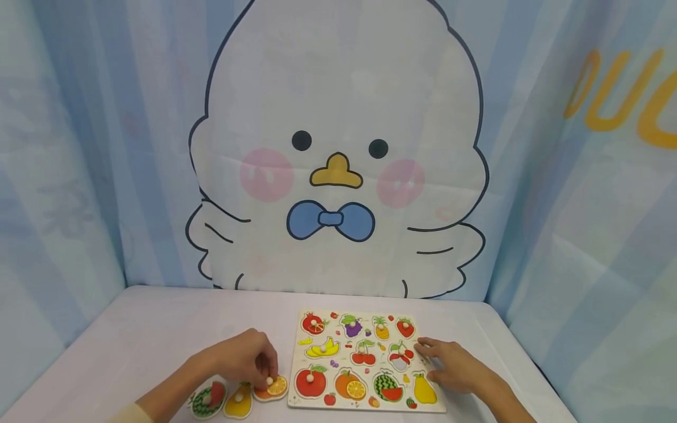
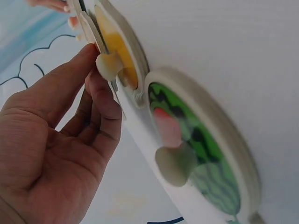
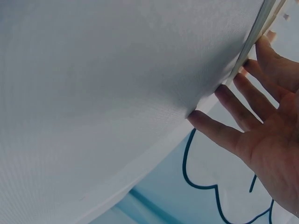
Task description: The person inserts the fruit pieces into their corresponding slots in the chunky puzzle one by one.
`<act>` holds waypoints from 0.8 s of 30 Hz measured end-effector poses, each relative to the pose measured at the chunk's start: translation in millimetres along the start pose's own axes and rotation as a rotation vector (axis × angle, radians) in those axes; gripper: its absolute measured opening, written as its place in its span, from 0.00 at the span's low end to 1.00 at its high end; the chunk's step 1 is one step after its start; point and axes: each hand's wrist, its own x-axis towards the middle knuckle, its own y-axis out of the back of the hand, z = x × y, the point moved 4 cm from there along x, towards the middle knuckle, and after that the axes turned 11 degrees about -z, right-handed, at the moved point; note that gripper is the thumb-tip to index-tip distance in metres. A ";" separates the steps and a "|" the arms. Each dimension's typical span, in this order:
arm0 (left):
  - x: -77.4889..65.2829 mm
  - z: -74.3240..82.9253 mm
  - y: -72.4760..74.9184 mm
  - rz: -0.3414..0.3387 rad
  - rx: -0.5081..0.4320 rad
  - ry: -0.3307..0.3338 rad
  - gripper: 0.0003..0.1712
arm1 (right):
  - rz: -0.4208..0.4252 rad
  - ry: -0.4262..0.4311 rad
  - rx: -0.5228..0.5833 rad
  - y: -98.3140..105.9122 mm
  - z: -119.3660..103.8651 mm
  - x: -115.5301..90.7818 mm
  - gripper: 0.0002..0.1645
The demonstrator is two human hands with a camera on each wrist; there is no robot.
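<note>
In the head view my left hand (image 1: 247,358) is bent over an orange puzzle piece (image 1: 277,386), thumb and forefinger pinching at its small knob. The left wrist view shows the thumb and fingertips drawn together beside the pear piece's knob (image 2: 110,66). Beside the orange lie the yellow pear piece (image 1: 239,402) and a watermelon piece (image 1: 208,400). My right hand (image 1: 452,365) rests with extended, spread fingers at the right edge of the fruit puzzle board (image 1: 378,405); its fingertips (image 3: 198,116) touch down by that edge.
Knobbed pieces such as the apple (image 1: 310,382) and bananas (image 1: 323,349) sit in the board. Orange, watermelon and pear pictures along its front row show no knobs. The white table (image 1: 158,320) ends at a curtain (image 1: 338,264) with a cartoon duck.
</note>
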 end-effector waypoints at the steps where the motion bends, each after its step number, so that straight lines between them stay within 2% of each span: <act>1: -0.2 0.7 1.2 0.002 0.008 -0.003 0.07 | 0.002 0.001 -0.001 0.0 0.2 -0.2 0.35; 6: 1.3 4.2 7.1 0.015 0.028 -0.016 0.07 | 0.002 -0.012 0.006 -0.1 1.8 -1.2 0.35; 10: 6.1 8.5 8.7 0.024 0.040 -0.028 0.08 | 0.002 0.012 0.000 1.2 0.7 -1.5 0.34; 15: 17.1 20.7 7.7 0.026 0.069 -0.064 0.08 | 0.009 0.037 0.006 2.0 -0.8 -2.0 0.33; 24: 39.8 42.5 3.2 0.005 0.113 -0.118 0.08 | 0.028 0.026 0.004 0.8 -1.1 -1.2 0.33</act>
